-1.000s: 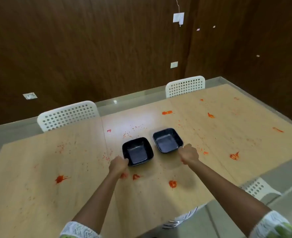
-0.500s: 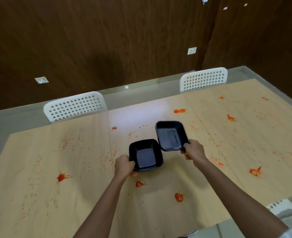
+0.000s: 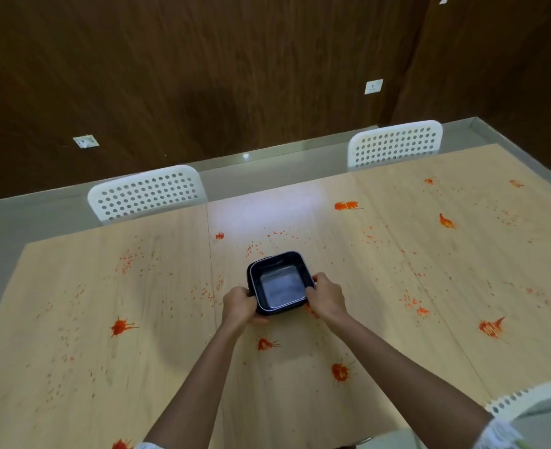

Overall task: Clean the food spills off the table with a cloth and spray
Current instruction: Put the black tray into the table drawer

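Spills: red splats (image 3: 340,371) and fine specks all over the table (image 3: 73,319), from the far edge to the near edge; the biggest blots sit near the left edge, the right edge and just in front of the person. None is wiped yet.
Change: a second ago two black bowls stood side by side mid-table; now they are nested into one stack (image 3: 279,283).
Meaning: I'd say this is clearing the way; wiping has not begun.
Left hand (image 3: 239,304): fingers curled round the stack's left rim, gripping it.
Right hand (image 3: 326,298): fingers wrapped on the right rim, gripping too.
Stack: mid-table, toward the near edge; whether it is lifted or resting I cannot tell.
Cloth and spray: not in sight.
Around: two white chairs (image 3: 146,192) at the far edge.
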